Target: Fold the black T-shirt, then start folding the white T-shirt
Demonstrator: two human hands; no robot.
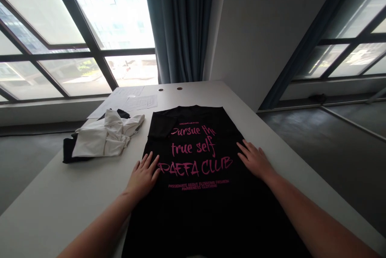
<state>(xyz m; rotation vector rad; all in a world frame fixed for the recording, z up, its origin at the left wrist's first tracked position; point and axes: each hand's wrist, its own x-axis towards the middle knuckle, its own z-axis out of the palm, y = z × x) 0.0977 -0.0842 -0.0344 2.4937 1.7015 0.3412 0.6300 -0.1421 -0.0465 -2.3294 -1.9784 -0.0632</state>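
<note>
Papers on white table; blue curtain beside window.

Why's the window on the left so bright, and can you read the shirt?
Head view: bright daylight washes out the window; head view: the black shirt is so dark that few creases show, but most pink letters are readable; head view: the left hand and right hand look dim, their fingers distinguishable.
</note>
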